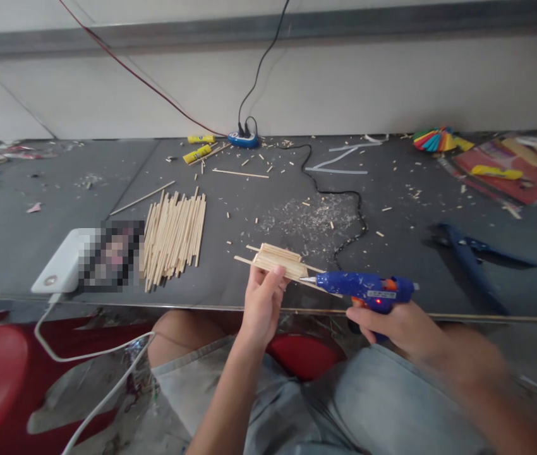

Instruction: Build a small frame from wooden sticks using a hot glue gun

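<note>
My left hand (265,300) is closed on a small structure of glued wooden sticks (278,260), held at the table's front edge with thin sticks poking out at both ends. In my right hand (404,325) is a blue hot glue gun (363,286), gripped by its handle, a red light lit on its side. Its metal nozzle points left and meets or nearly meets the right end of the stick structure. To the left of my hands lies a pile of loose wooden sticks (174,234).
A blue cutter tool (472,259) lies at right. A white power bank (62,262) and a blurred-out item (112,256) sit at left. Glue strands (316,218) and stick scraps litter the grey table (230,196). A black cord (335,191) winds from a blue power socket (244,140).
</note>
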The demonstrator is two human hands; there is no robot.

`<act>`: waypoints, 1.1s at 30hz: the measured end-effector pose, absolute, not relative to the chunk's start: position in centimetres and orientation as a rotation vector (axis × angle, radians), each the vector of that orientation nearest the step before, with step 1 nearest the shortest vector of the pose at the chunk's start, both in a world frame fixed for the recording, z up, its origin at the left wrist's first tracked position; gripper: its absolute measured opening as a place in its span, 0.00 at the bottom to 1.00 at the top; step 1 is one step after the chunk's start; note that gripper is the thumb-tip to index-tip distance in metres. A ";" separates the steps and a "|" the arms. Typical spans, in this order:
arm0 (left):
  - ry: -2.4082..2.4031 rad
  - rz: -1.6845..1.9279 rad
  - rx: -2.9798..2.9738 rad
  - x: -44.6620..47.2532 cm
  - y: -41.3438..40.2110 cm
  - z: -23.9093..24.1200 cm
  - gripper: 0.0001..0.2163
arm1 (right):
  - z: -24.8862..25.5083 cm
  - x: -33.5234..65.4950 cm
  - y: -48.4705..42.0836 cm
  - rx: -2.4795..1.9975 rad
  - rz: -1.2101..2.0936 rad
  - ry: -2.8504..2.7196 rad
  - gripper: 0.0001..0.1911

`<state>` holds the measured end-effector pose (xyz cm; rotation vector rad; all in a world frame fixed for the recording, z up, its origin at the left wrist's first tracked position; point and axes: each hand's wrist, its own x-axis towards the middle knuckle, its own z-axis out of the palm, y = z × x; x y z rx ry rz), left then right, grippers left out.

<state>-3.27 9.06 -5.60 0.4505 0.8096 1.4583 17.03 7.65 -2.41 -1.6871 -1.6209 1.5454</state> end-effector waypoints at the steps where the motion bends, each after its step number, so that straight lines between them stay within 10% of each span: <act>1: 0.803 1.458 0.453 -3.2 9.1 -5.5 0.12 | -2.4 17.0 7.6 -1.692 1.543 -1.627 0.17; 33: 0.808 1.455 0.404 -3.0 8.9 -5.4 0.13 | -2.4 16.7 7.3 -1.714 1.543 -1.570 0.21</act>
